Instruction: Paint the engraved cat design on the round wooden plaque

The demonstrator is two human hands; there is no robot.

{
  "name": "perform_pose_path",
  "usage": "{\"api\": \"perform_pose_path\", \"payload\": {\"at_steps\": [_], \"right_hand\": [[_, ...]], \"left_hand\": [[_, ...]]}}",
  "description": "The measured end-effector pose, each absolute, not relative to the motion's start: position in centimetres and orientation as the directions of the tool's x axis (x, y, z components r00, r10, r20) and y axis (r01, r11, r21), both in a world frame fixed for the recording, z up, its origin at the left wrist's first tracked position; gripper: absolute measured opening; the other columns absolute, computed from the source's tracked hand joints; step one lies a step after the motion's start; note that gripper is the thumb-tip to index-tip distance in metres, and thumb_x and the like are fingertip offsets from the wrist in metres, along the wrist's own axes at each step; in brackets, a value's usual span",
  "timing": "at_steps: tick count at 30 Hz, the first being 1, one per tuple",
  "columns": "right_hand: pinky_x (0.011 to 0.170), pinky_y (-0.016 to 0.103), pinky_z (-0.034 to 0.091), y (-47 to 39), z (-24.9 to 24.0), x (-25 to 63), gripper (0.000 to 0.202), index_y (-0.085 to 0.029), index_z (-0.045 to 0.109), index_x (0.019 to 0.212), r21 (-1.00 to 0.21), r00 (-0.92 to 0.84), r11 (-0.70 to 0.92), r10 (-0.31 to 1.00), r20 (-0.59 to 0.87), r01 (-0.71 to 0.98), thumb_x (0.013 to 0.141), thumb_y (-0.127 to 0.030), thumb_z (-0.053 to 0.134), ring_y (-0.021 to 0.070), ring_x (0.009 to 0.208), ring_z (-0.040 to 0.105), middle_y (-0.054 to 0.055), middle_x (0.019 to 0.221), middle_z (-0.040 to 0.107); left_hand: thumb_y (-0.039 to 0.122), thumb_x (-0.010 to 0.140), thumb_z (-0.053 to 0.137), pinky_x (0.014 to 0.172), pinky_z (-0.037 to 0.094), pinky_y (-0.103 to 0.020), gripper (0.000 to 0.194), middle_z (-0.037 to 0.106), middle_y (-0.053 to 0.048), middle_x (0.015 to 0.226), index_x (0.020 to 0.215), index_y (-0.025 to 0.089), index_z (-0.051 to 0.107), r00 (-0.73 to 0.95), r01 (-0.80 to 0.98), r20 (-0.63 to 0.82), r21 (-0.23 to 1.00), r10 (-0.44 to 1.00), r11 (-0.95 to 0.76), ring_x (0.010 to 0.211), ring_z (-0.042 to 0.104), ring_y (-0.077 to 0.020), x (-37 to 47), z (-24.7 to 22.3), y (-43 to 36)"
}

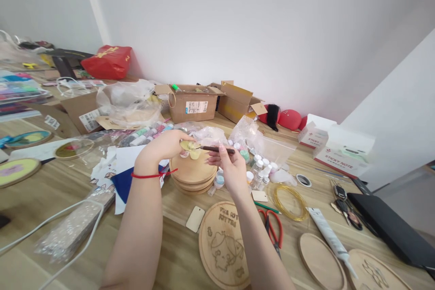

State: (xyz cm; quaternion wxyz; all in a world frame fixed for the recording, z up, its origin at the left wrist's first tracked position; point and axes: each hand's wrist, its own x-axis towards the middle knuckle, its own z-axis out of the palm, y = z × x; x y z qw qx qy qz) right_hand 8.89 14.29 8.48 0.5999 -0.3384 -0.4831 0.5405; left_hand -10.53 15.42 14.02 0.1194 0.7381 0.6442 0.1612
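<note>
My left hand point(176, 142) is closed on a small pale-yellow jar point(188, 145), tipped sideways with its mouth to the right. My right hand point(231, 163) pinches the dark handle of a thin tool point(219, 149); its narrow metal end reaches the jar's mouth, and its exact shape is too small to tell. Right beneath the jar is a little pale-yellow cup point(195, 154) on a stack of round wooden plates point(190, 176). Nearer to me lies a round wooden plate with an engraved kitten drawing point(220, 249), partly covered by my right forearm.
Several small bottles point(260, 172) stand right of the stack. Red-handled pliers point(277, 226), a coil of gold wire point(290, 201) and a white tube point(331, 238) lie to the right. Cardboard boxes point(193, 104) line the wall. A white cable point(91, 231) crosses the left side.
</note>
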Motion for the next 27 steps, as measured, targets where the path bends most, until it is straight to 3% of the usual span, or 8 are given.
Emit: {"api": "perform_pose_path", "payload": {"at_steps": [4,12,27], "right_hand": [[0.064,0.036,0.061,14.3,8.5,8.9,0.038,-0.018,0.064,0.086,-0.927,-0.047,0.193,0.975,0.219,-0.322,0.076,-0.055,0.069,0.0198,0.06,0.07,0.005,0.073,0.073],[0.065,0.038,0.06,14.6,8.3,9.4,0.034,-0.02,0.062,0.085,-0.933,-0.013,0.21,0.975,0.223,-0.293,0.078,-0.053,0.067,0.0208,0.063,0.07,0.005,0.076,0.074],[0.07,0.036,0.058,14.6,7.3,9.8,0.022,-0.02,0.064,0.099,-0.936,-0.141,0.342,0.934,0.329,0.082,0.087,-0.037,0.056,0.0207,0.077,0.069,0.007,0.089,0.072]], "left_hand": [[0.013,0.067,0.063,0.084,0.048,-0.026,0.044,0.073,0.002,0.112,0.105,0.031,0.075,0.118,0.929,0.085,0.342,0.989,-0.14,0.098,0.067,-0.0222,-10.9,13.8,15.6],[0.014,0.069,0.067,0.085,0.047,-0.025,0.054,0.07,-0.004,0.121,0.121,0.026,0.069,0.009,0.956,0.06,0.291,0.998,-0.026,0.103,0.067,-0.0251,-12.2,13.1,16.1],[0.016,0.07,0.069,0.085,0.047,-0.029,0.049,0.07,-0.005,0.121,0.118,0.027,0.07,-0.045,0.94,0.041,0.341,0.998,0.028,0.104,0.067,-0.0267,-12.4,13.1,16.0]]}}
